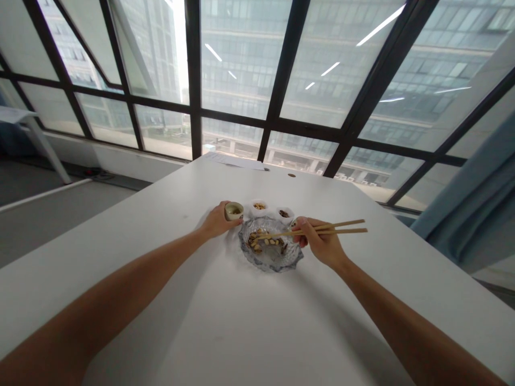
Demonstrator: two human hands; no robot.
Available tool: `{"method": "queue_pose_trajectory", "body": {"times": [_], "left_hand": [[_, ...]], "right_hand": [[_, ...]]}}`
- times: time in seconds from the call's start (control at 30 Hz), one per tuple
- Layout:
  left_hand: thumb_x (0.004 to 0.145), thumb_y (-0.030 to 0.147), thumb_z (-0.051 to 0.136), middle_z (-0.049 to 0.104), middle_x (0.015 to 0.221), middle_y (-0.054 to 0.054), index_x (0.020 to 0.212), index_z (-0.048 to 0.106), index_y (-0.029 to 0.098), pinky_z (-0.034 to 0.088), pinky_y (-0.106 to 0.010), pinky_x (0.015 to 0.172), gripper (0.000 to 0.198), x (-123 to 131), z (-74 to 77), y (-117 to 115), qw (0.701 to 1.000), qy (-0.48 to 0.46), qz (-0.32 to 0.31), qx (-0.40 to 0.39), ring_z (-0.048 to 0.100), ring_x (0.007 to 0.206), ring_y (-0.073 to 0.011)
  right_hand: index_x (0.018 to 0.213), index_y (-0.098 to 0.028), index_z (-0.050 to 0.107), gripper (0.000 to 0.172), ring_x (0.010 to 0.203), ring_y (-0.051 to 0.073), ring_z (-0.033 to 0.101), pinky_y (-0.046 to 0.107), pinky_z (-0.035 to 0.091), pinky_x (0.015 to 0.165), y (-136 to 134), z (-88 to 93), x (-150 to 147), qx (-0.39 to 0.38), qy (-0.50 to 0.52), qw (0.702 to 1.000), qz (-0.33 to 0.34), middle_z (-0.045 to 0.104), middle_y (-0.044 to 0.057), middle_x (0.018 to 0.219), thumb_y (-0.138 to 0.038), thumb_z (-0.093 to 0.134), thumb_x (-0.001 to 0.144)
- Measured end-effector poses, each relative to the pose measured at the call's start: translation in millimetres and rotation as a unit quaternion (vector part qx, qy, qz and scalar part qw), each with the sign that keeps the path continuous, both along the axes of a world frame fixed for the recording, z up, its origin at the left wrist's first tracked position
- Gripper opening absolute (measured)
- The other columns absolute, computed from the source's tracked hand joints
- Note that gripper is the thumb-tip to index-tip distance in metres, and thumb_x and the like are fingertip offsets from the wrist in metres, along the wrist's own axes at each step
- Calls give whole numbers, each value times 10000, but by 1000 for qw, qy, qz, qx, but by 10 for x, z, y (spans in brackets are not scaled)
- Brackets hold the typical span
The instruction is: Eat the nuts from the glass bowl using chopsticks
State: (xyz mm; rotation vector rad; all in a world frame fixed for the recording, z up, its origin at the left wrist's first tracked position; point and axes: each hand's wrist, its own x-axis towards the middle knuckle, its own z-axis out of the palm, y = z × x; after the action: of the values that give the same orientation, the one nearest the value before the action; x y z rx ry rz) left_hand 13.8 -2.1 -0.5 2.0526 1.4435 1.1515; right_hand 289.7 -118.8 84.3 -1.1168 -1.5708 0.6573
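A white table (225, 321) is carrying a scalloped glass dish (277, 264), which is holding mixed nuts (265, 241), possibly with seeds among them. The left hand (217, 221) is closing around a beige cup (234, 210) just left of the dish. The right hand (319, 244) is gripping wooden chopsticks (341, 227), tips dipping among the nuts. Behind the dish, a middle white cup (259, 207) and a right white cup (285, 214) are each holding brownish bits.

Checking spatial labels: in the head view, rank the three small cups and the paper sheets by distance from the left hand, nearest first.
1. Olive cup, held by the left hand.
2. Middle white cup, just right of it.
3. Right white cup, further right, near the right hand holding chopsticks.
4. Paper sheets, at the far edge of the table.
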Motion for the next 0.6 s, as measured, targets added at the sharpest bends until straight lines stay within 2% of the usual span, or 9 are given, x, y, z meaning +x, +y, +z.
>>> {"method": "queue_pose_trajectory", "body": {"times": [0.17, 0.37, 0.6], "left_hand": [[697, 492, 785, 684, 1155, -113, 1239, 530, 196, 510, -427, 948, 668, -5, 6, -6, 1000, 1, 7, -4, 660, 1066, -289], [702, 521, 777, 692, 1122, -95, 1229, 542, 207, 518, -412, 936, 656, -15, 0, -10, 1000, 3, 0, 0, 670, 1040, -277], [692, 513, 781, 686, 1143, -103, 1241, 538, 205, 515, -411, 940, 675, -15, 14, -11, 1000, 3, 3, -9, 663, 1058, -283]], "right_hand": [[631, -202, 720, 511, 421, 140, 558, 253, 425, 400, -44, -131, -94, -19, -56, 996, 63, 669, 41, 537, -667, 629, 824], [606, -219, 719, 433, 485, 157, 586, 272, 435, 463, 26, -232, -57, 19, -99, 995, 25, 684, 41, 578, -547, 629, 874], [569, -231, 704, 405, 456, 133, 526, 266, 377, 463, -26, -167, -56, 55, -140, 988, 13, 626, 8, 502, -525, 667, 845]]}}
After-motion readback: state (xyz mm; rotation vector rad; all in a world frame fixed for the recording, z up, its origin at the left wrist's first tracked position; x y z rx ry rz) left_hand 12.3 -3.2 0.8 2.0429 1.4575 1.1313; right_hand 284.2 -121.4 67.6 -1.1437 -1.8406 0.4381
